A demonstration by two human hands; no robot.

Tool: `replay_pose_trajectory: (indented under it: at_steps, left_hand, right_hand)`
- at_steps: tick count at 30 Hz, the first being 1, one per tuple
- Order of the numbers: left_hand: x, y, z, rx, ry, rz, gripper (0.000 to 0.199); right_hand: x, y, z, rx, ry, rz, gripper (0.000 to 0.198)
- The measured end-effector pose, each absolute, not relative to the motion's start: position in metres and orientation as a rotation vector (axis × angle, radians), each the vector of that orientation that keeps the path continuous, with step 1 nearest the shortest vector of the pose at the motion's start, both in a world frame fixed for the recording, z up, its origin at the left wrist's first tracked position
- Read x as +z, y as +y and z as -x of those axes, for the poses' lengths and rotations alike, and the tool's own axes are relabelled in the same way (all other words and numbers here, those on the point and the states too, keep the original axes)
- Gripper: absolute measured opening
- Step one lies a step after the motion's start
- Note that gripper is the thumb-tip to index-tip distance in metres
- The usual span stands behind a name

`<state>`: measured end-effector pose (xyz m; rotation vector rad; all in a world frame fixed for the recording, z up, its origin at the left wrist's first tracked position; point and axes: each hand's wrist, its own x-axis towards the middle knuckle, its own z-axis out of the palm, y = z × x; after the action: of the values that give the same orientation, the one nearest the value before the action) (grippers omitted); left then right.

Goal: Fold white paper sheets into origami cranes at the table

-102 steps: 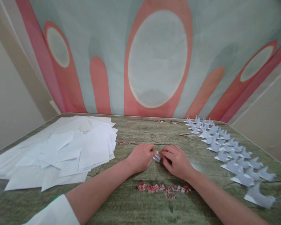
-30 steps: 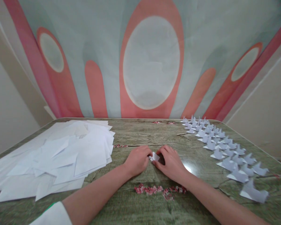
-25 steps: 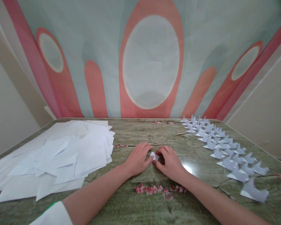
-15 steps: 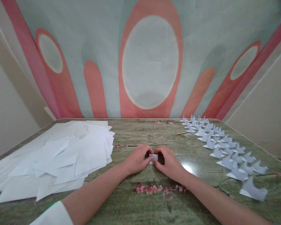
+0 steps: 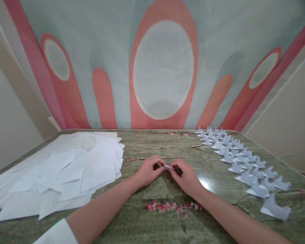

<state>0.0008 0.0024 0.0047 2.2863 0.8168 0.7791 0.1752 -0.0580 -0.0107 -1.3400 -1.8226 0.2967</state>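
A small folded piece of white paper (image 5: 168, 166) is pinched between both hands over the middle of the table. My left hand (image 5: 151, 170) grips its left end between thumb and fingertips. On the right end, the thumb and fingers of my right hand (image 5: 184, 175) are closed. The paper shows almost edge-on, as a thin sliver, so its folds cannot be made out. To the right stand several folded white paper birds (image 5: 246, 176), set out in slanting rows.
A wide, loose pile of white paper sheets (image 5: 99, 166) covers the table's left side. The wood-patterned table (image 5: 147, 142) has printed pink flowers and a bright light reflection right of my hands. Behind its far edge rises a wall hanging (image 5: 122, 67) with red and white shapes.
The folded paper has turned from showing a small flat face to lying nearly edge-on. My fingers have shifted on it, and the hands stay at about the same place.
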Motion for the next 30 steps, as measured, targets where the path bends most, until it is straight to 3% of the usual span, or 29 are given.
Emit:
replay_pose_trajectory:
  at_steps: [9, 23, 30]
  left_hand:
    - [0.007, -0.007, -0.001, 0.853, 0.754, -2.563, 0.007]
    - [0.006, -0.009, -0.001, 0.583, 0.868, -2.687, 0.010]
    - [0.008, -0.007, 0.000, 0.488, 0.896, -2.764, 0.010]
  right_hand:
    - [-0.010, -0.060, -0.179, -0.033, -2.022, 1.330, 0.012]
    - [-0.010, -0.061, -0.176, 0.040, -2.115, 1.325, 0.007]
    - [-0.015, -0.051, -0.186, 0.168, -1.793, 1.526, 0.020]
